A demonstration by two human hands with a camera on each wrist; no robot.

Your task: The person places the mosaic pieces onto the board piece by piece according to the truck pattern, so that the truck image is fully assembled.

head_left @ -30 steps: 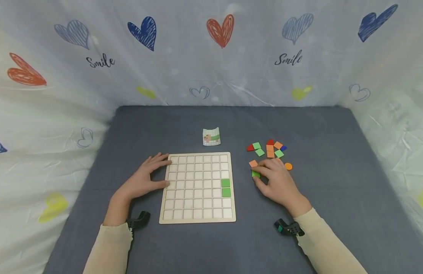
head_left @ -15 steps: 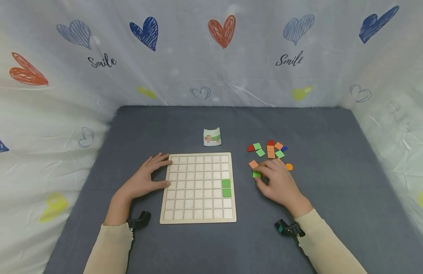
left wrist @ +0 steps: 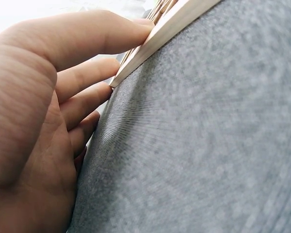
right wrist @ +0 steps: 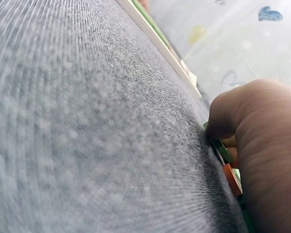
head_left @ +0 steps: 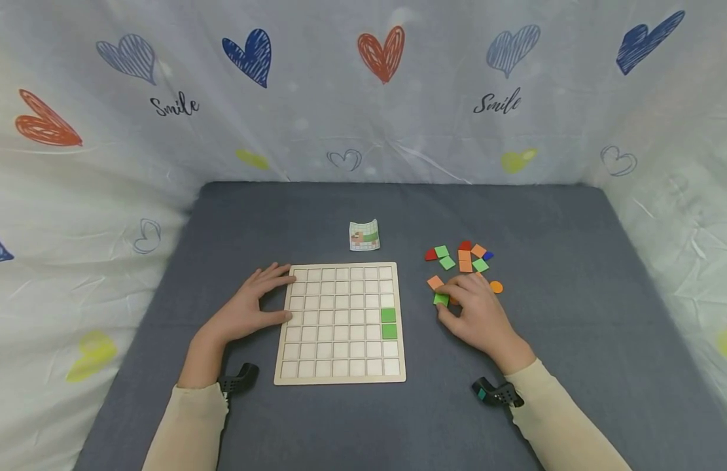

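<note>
My left hand (head_left: 245,309) rests at the left edge of a pale wooden grid board (head_left: 332,335), its fingers nearly straight. In the left wrist view the thumb and fingertips (left wrist: 141,33) touch the board's rim. Two green square tiles (head_left: 389,323) lie in the rightmost column of cells. To the right of the board, my right hand (head_left: 481,317) pinches another green tile (head_left: 441,299) between thumb and fingers, low at the table. In the right wrist view that green tile (right wrist: 223,151) shows below the thumb, partly hidden, with an orange piece (right wrist: 232,179) beside it.
Loose red, orange, green and blue pieces (head_left: 465,261) lie behind the right hand. An orange square (head_left: 436,282) and an orange disc (head_left: 496,286) lie close to it. A small printed picture card (head_left: 364,235) sits beyond the board on the grey cloth (head_left: 551,261).
</note>
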